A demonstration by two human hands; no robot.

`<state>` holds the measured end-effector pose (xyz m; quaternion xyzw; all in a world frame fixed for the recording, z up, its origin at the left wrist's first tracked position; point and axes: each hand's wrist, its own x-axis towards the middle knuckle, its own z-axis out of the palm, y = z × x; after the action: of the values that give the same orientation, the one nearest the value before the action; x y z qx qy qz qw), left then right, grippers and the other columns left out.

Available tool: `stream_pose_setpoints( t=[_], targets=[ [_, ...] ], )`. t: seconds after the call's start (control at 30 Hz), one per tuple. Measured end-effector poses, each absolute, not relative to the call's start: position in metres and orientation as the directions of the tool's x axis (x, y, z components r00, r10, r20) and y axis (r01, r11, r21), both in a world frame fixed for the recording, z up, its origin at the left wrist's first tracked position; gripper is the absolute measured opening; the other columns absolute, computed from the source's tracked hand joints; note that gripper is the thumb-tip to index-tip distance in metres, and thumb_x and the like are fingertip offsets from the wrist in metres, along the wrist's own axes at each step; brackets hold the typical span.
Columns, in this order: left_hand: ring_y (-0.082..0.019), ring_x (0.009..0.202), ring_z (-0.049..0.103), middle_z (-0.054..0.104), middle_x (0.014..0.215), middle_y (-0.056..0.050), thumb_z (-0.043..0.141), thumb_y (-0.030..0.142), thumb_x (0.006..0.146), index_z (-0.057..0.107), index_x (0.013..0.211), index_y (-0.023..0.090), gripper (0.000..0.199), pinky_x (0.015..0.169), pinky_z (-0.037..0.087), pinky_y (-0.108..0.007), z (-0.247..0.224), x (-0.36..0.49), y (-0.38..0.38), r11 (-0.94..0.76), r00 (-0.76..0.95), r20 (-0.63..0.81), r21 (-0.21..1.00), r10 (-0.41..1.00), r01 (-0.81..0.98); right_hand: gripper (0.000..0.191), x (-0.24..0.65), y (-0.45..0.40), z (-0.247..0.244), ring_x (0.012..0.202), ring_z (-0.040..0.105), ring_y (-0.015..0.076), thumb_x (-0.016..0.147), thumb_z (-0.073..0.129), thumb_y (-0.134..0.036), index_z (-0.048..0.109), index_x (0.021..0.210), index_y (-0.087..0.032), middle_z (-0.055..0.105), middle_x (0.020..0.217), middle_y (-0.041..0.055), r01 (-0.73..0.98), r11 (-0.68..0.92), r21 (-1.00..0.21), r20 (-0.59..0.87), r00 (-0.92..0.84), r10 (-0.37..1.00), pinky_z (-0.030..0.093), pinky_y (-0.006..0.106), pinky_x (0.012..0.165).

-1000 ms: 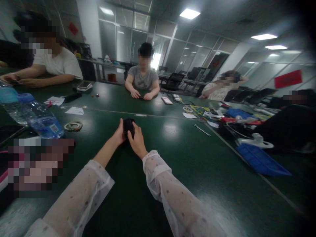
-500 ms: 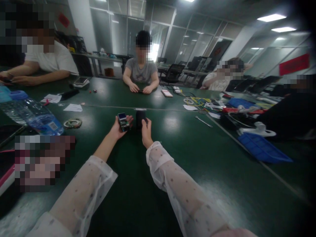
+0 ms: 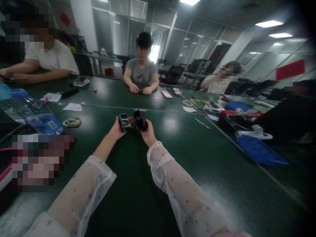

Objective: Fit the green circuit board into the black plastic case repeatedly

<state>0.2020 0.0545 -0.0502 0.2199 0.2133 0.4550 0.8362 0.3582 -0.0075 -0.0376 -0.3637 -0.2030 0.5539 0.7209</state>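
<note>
A small circuit board with a little screen (image 3: 125, 122) rests in my left hand (image 3: 117, 131), which supports it from below, the thumb at its left edge and fingertips showing past its right side. My right hand (image 3: 149, 135) grips a black plastic case (image 3: 140, 119) by its lower end. The case is tilted, and a dark, partly shiny face points toward me; I cannot tell what lies inside it. Both things are above the green table (image 3: 123, 184), close together with a narrow gap between them.
Left of my hands lie a beaded bracelet (image 3: 72, 122), a large water bottle (image 3: 39, 113) and paper (image 3: 72, 107). To the right are a wrench (image 3: 202, 123), a blue tray (image 3: 259, 149) and tangled cables (image 3: 195, 104). A person in grey (image 3: 141, 74) sits opposite; others sit around the table.
My right hand has turned the black case from upright to tilted, so its shiny, dark face now shows. The left hand with the board has barely moved.
</note>
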Motion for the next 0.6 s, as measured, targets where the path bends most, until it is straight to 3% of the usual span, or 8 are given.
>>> stream_pose_setpoints(
  t=[0.2,0.6],
  targets=[
    [-0.029,0.112,0.059,0.063,0.119,-0.015,0.019,0.059,0.093,0.058,0.114,0.015,0.063,0.087,0.051,-0.047,-0.048,0.201,0.052,0.506,0.516,-0.15,0.544,0.843,-0.669,0.022,0.369,-0.013,-0.03,0.07,0.063,0.0119,0.081,0.061,-0.04,0.062,0.088,-0.019,0.066,0.08,0.0022,-0.813,-0.022,-0.581,-0.243,0.147,0.959,0.055,0.021,0.059],
    [-0.029,0.107,0.063,0.063,0.119,-0.016,0.03,0.058,0.092,0.054,0.119,0.017,0.055,0.085,0.052,-0.048,-0.045,0.201,0.048,0.528,0.515,-0.189,0.533,0.836,-0.661,0.018,0.37,-0.01,-0.036,0.08,0.065,0.0139,0.08,0.063,-0.036,0.063,0.09,-0.021,0.067,0.086,0.0016,-0.784,-0.037,-0.619,-0.224,0.131,0.966,0.056,0.023,0.061]
  ],
)
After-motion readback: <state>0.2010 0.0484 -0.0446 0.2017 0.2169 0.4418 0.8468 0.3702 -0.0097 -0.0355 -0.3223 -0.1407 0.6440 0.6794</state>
